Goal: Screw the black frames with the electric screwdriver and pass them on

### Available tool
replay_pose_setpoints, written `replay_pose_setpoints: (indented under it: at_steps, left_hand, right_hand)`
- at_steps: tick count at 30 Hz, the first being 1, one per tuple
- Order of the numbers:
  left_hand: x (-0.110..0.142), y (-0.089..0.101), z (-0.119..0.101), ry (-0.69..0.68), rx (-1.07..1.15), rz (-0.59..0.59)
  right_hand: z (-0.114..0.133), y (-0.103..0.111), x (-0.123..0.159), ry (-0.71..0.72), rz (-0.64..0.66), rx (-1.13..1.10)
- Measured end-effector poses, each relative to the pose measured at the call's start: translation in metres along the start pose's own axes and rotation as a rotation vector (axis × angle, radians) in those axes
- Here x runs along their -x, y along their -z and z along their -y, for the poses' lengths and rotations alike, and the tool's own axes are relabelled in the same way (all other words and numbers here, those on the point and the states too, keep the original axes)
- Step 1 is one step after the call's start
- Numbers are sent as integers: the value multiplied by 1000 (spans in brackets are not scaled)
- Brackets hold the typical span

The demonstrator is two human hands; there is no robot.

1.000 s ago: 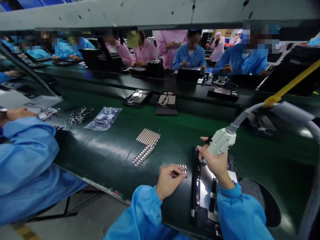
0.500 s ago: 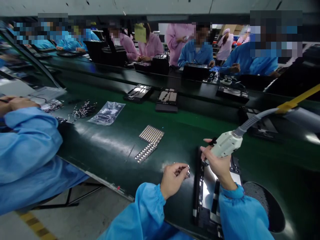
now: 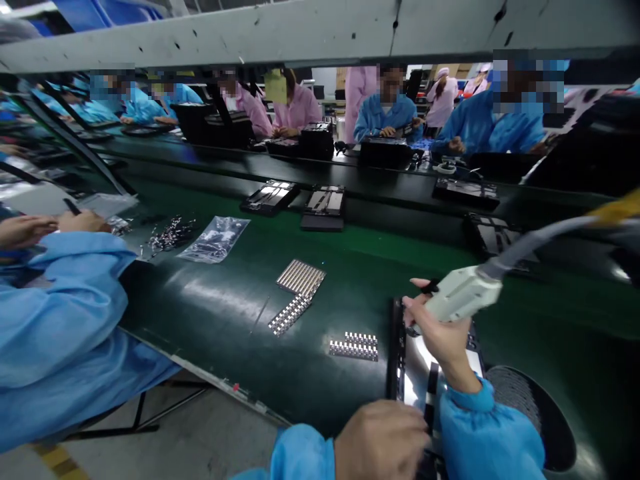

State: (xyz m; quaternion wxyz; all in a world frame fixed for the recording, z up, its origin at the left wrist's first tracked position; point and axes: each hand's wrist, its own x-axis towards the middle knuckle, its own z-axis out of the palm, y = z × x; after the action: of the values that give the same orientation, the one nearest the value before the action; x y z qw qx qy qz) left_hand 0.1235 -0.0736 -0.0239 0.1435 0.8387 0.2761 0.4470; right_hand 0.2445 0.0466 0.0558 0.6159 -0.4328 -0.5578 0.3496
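my right hand [image 3: 443, 337] grips the tool [image 3: 465, 295], likely to steady it over the device [image 3: 416, 352]; left hand [image 3: 380, 440] blurred, can't tell.

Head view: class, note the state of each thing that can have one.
Pale tool, held, tilted
Right hand, closed around it
Left hand, blurred, grip unclear
Black device, flat, inner parts exposed
Two short strips, lying unheld
Ribbed sheet, lying flat
Clear bag, lying flat, seal unclear
Small parts, loosely heaped
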Motion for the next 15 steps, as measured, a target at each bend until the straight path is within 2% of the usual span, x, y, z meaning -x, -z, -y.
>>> replay_pose_setpoints:
  at_steps: [1,3,5,7,9,11,13,15]
  left_hand:
    - [5,-11,-1,-117,-99,55]
    - [15,-32,2,-215,-286,125]
    - [19,-44,11,-205,-396,142]
    - [11,-43,28,-180,-421,175]
    - [-15,-33,52,-107,-428,246]
    - [-57,-18,83,28,-468,361]
    - [-106,-6,118,173,-558,460]
    - [-150,4,153,263,-647,468]
  right_hand:
    - [7,5,-1,36,-24,-1]
    - [21,19,0,95,-63,25]
    - [28,37,5,92,-75,75]
    - [28,56,15,58,-71,126]
    - [19,70,27,31,-41,161]
    - [6,74,39,-21,-38,180]
    - [-6,68,48,-144,-107,148]
    - [-18,57,54,-252,-181,73]
